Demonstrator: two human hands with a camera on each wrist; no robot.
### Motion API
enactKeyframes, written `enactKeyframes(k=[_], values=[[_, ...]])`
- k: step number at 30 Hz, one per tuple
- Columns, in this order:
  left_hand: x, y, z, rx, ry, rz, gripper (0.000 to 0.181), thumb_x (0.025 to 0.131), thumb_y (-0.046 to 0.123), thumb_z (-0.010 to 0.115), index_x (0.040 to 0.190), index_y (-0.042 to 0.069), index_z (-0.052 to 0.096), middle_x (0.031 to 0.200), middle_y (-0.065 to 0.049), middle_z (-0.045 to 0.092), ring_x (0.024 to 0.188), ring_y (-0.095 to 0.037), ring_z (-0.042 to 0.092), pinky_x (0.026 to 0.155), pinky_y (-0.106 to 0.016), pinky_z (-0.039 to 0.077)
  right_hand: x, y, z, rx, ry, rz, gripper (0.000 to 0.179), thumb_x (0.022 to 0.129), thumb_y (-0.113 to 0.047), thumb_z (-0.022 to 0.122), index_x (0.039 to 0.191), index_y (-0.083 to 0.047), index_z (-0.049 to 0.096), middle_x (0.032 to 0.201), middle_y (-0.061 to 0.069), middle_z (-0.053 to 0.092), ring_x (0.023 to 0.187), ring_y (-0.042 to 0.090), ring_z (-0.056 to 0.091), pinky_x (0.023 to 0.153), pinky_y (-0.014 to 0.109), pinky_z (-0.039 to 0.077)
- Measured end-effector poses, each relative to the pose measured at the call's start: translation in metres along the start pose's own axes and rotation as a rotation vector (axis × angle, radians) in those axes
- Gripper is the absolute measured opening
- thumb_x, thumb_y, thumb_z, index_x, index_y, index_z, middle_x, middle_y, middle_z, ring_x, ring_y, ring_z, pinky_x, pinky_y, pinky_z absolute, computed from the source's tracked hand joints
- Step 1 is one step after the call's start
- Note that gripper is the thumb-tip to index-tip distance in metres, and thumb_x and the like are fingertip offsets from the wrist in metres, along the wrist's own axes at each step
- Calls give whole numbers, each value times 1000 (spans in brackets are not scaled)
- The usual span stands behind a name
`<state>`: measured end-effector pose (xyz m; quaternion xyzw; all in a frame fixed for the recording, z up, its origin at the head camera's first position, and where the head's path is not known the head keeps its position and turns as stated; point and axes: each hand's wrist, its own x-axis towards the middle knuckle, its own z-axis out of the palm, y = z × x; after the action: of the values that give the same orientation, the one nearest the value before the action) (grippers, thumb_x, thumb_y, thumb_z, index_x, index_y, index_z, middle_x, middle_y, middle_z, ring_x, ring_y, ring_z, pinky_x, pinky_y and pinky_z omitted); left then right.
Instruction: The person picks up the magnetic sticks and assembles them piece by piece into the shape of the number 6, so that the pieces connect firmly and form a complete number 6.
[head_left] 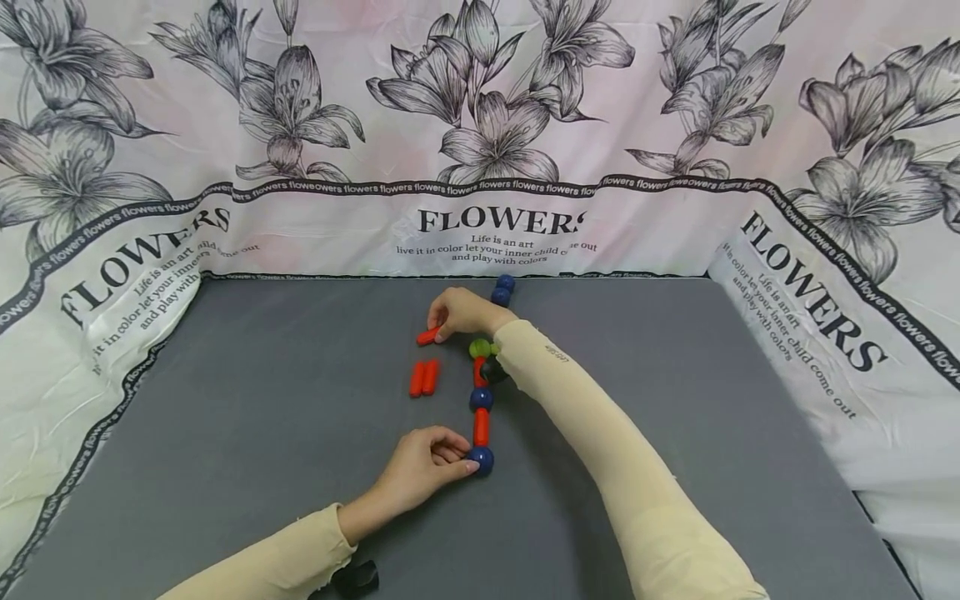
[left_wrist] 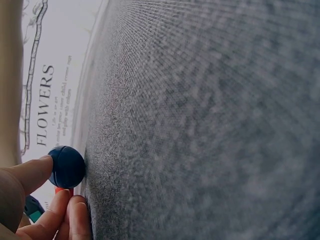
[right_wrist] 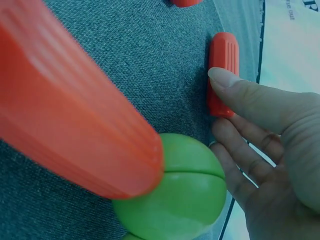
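Red rod (head_left: pixel 426 337) is pinched by the right hand (head_left: pixel 467 311): the thumb presses its side and the fingertips come close at its end, so the gap is only as wide as the rod. It is near the far edge of the desk (head_left: pixel 262 400), slightly left of that edge's middle; whether it touches the surface, I cannot tell.

The left hand (head_left: pixel 420 467) grips the near blue ball (head_left: pixel 482 461) between thumb and fingers, well apart from the far edge. From this ball a chain goes toward the far edge: lower red rod (head_left: pixel 482 427), another blue ball (head_left: pixel 482 399), upper red rod (head_left: pixel 479 367), green ball (head_left: pixel 478 347).

The right sleeve (head_left: pixel 592 433) crosses above the chain, and a black device (head_left: pixel 494 370) at its cuff partly hides the upper red rod. 1 more green patch (head_left: pixel 494 348) shows beside the cuff.

2 loose red rods (head_left: pixel 417 379) lie side by side, left of the chain. 2 far blue balls (head_left: pixel 500 296) touch each other at the far edge, behind the right wrist. Behind this edge rises a flower-printed cloth (head_left: pixel 322 237).
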<state>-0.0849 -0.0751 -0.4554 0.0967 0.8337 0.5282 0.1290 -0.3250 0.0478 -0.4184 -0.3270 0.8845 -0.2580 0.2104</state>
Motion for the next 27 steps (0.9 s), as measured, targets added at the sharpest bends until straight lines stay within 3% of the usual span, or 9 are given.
enactKeyframes(k=[4, 9, 16, 27], values=[[-1, -2, -3, -12, 5, -12, 28, 81, 26, 83, 97, 5, 72, 85, -5, 72, 70, -9, 63, 61, -18, 52, 3, -5, 0, -20, 0, -21, 15, 83, -14, 80, 95, -13, 71, 95, 1, 70, 86, 12, 59, 78, 21, 48], [0, -2, -7, -35, 0, 12, 30, 81, 27, 82, 97, 4, 71, 85, -5, 71, 70, -8, 62, 62, -18, 51, -1, -10, -6, -24, 87, -33, 15, 82, -14, 81, 94, -12, 72, 94, 3, 71, 86, 13, 61, 78, 22, 50], [0, -6, -7, -4, -57, 38, 29, 83, 29, 80, 98, 6, 71, 85, -2, 70, 70, -5, 63, 62, -19, 53, -23, -13, -13, 35, 125, -45, 15, 83, -14, 80, 96, -13, 72, 95, 3, 73, 88, 13, 65, 78, 24, 53], [1, -6, -9, -3, -42, 14, 27, 83, 29, 80, 96, 6, 73, 84, -4, 72, 70, -7, 64, 61, -20, 53, -48, -18, -23, 85, 187, -47, 15, 84, -14, 79, 97, -14, 71, 92, 3, 74, 84, 16, 67, 79, 30, 55]])
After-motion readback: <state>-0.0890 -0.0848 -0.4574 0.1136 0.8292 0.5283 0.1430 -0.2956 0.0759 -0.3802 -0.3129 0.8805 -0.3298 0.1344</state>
